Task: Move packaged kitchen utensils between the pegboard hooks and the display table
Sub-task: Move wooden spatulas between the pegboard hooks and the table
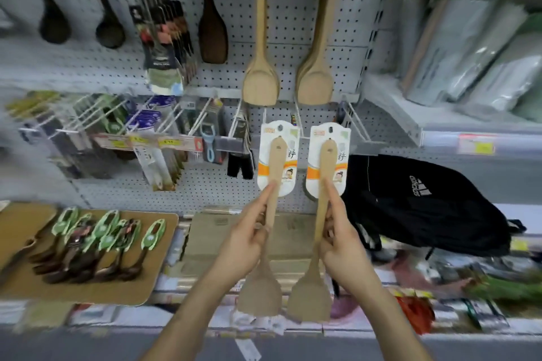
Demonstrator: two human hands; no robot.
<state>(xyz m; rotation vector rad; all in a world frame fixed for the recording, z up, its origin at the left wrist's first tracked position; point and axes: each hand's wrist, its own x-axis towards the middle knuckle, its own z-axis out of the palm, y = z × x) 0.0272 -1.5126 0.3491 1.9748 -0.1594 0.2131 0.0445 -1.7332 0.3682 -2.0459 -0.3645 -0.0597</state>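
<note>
1. Gripping one packaged wooden spatula in each fist, a person is working at a shop display. The left hand (246,240) is curling round the handle of the left spatula (275,164) and the right hand (344,243) is clamping the handle of the right spatula (327,164), with forefingers (265,195) lying up the shafts. Both hands are sitting left of the black backpack (425,202), and the blades are hanging lower left of it, over the display table (187,281).
2. Judging by the pose, the person is hanging the pair. Doing that well is calling for upright handles, steering with the forefinger, and lining up the hole in each header card (265,155) with one wire hook (356,126) before pushing back. Blur is hiding whether either hole is already catching a hook.
3. Room is looking tight on the right. The right card is standing just beside the backpack's upper left edge, and the slanting wire hook is jutting out above the backpack, a likely snag.
4. Far left of the backpack, a wooden board (158,258) is carrying packaged spoons (102,240), well apart from the spatulas, so that side is offering freer swing.
5. Farther back, above and left of the backpack, two hanging spatulas (259,79) are dangling on the pegboard (293,9). Their blades are ending just over the cards, limiting any upward lift.
</note>
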